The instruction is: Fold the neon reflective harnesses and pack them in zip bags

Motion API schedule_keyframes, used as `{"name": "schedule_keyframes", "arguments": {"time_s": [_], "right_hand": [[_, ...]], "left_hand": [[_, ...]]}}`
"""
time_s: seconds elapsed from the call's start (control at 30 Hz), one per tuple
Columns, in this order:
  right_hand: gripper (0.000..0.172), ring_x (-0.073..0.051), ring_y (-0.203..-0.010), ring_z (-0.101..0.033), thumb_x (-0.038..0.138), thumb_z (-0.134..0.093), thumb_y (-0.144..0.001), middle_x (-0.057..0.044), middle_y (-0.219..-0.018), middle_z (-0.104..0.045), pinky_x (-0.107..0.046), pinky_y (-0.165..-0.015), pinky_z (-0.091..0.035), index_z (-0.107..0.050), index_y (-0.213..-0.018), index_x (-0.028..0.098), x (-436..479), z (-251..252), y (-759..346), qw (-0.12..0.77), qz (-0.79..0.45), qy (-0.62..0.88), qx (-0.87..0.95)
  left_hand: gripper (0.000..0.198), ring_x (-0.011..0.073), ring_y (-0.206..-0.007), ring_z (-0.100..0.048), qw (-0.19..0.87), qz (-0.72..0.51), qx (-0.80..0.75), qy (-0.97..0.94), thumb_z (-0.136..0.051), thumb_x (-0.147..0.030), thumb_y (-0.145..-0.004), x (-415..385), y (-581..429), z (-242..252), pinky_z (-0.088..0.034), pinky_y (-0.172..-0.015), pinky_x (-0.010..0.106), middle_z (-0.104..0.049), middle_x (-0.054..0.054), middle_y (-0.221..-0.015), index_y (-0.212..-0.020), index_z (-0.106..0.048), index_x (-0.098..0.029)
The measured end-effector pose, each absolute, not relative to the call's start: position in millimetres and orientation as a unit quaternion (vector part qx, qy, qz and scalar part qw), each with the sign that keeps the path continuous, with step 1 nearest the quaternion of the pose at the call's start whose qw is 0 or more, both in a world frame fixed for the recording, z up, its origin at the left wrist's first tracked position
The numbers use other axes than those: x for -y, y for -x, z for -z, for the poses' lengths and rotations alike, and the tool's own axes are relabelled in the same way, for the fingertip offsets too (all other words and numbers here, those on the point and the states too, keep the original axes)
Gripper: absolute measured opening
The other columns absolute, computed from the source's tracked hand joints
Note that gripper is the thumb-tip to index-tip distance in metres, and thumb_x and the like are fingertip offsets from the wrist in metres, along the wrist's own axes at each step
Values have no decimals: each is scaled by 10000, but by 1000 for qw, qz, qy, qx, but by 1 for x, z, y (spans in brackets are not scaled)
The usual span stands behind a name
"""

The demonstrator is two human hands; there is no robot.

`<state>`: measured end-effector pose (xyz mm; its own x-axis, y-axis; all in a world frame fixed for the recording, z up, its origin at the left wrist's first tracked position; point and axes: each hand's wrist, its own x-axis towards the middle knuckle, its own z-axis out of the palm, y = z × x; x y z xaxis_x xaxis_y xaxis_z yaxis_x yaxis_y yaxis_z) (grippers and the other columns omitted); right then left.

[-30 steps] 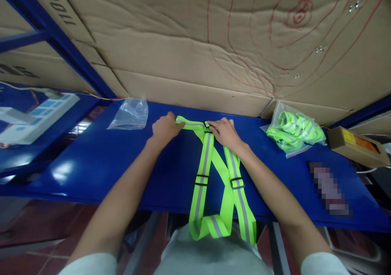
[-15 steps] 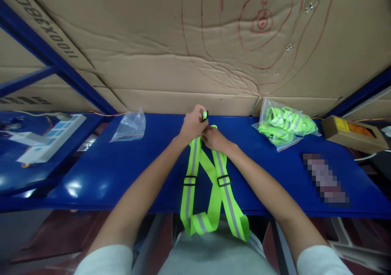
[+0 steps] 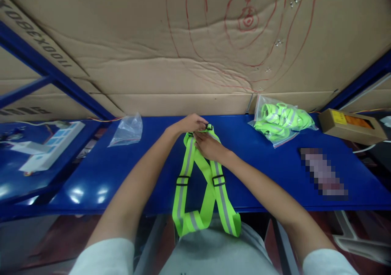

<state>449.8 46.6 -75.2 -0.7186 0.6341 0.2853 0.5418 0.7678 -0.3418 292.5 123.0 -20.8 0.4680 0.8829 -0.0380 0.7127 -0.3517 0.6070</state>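
Workbench [image 3: 271, 157], glossy blue, with white light reflections [image 3: 76, 194] at left. Backing of brown cardboard [image 3: 122, 35], red curved lines, blue metal uprights [image 3: 73, 90]. Reddish floor [image 3: 61, 238] below.

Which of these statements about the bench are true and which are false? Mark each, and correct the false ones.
1. The left hand and right hand are both at the harness. True.
2. The harness's buckles are white. False: they are black.
3. The box is right of the bagged straps. True.
4. The table is red. False: it is blue.
5. The harness has grey stripes. True.
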Motion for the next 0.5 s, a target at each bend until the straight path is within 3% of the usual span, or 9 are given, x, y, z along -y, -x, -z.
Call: {"name": "schedule_keyframes", "arguments": {"time_s": [0.17, 0.33, 0.5], "right_hand": [[358, -254, -1304, -609, 213, -419, -1060, -148, -1326, -684, -421, -1122, -481, -669, -1301, 129, -46, 53, -461, 210, -169, 300, 915], [355, -217, -1223, -656, 312, -413, -1083, -77, -1234, -737, -371, -1082, -501, -743, -1152, 199, -47, 45, -484, 225, -179, 299, 910], [379, -235, -1221, -635, 329, -384, -1086, -108, -1259, -704, -394, -1089, -481, -701, -1239, 187, -45, 44, -510, 288, -145, 378, 868]], "left_hand": [[330, 213, -902, -702, 215, -136, -509, -822, -592, -157, -772, -124, -296, 29, -517, -816, 305, -783, 46, -921, -1010, -815, -210], [281, 305, -1196, -611, 135, -163, -547, -810, -558, -322, -947, -105, -289, 50, -433, -1003, 447, -723, 87, -1204, -1116, -775, -262], [300, 300, -1192, -586, 86, -178, -576, -793, -496, -386, -1023, -85, -287, 61, -407, -995, 449, -691, 100, -1244, -1171, -716, -247]]}}
